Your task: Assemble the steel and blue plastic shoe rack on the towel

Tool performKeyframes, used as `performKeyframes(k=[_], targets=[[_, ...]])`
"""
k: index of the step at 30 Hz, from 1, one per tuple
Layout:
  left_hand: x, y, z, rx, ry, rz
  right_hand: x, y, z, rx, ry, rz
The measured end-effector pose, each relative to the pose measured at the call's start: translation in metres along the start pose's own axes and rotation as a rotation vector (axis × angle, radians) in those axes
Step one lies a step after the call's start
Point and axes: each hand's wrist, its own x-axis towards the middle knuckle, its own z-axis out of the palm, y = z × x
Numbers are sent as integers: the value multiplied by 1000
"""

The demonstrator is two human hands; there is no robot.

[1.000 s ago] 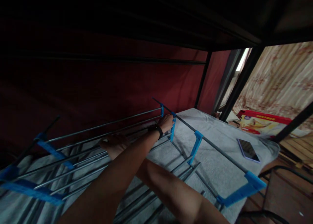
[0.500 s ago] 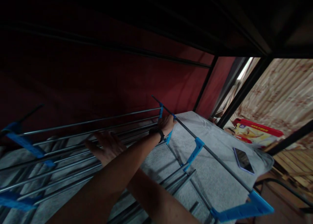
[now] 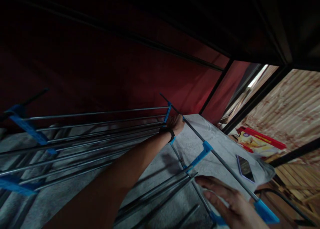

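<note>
1. Fingers of the left hand (image 3: 177,125) are curled round a blue bracket (image 3: 173,140) at the rack's (image 3: 206,149) right end; their tips are hidden.
2. Fingers of the right hand (image 3: 232,202) are half bent, empty, thumb and forefinger apart, by the rack's near right corner; whether they touch it, I cannot tell.
3. The rack lies on a grey sheet (image 3: 227,152).
4. Right of the rack lies a phone (image 3: 245,168).
5. Farther right of it sits a box (image 3: 261,142).
</note>
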Motion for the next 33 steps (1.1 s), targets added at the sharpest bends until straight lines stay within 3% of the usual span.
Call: performKeyframes(k=[4, 6, 8, 14, 19, 22, 26, 33], targets=[[2, -1, 2, -15, 30, 19, 12, 16, -81, -83, 194, 66], [2, -1, 3, -21, 29, 12, 41, 33, -102, -109, 273, 52], [2, -2, 2, -24, 31, 8, 81, 55, -108, -119, 277, 66], [4, -6, 0, -30, 30, 15, 200, 98, -69, -57, 195, 147], [9, -14, 2, -18, 19, 42, 260, 103, -41, 128, 164, 156], [12, -20, 5, -8, 8, 69, 275, 104, -29, 273, 89, 125], [17, -27, 9, -13, -7, 84, 279, 106, -18, 373, 94, 142], [25, -32, 5, -80, -81, 103, 276, 105, -19, 454, 92, 182]])
